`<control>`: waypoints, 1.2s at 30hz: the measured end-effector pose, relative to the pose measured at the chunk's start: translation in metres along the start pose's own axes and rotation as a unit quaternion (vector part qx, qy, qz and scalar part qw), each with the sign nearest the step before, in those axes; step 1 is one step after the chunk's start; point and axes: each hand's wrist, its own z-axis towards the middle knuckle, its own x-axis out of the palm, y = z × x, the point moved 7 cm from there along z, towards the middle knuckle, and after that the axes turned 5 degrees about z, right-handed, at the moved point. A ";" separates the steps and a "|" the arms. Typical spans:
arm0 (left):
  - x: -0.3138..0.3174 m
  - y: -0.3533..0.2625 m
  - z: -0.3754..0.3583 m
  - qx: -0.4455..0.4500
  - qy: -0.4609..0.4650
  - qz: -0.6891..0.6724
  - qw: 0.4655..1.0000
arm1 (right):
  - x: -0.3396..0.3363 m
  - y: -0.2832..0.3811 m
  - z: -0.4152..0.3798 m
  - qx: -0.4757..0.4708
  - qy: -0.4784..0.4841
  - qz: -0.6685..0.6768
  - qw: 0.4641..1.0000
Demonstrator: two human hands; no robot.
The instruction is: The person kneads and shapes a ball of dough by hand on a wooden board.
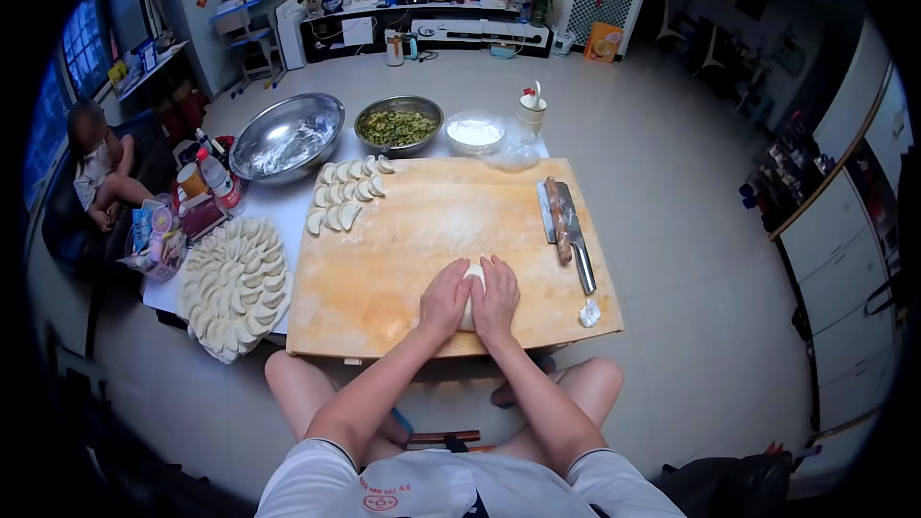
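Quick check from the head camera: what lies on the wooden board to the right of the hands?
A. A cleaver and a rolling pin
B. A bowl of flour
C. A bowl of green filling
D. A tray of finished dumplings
A: the cleaver and rolling pin lie side by side near the right edge of the wooden board, right of both hands pressing the dough.
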 end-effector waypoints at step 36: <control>0.005 0.001 0.061 -0.024 -0.030 0.066 0.997 | 0.032 -0.039 0.051 0.017 0.049 0.070 0.996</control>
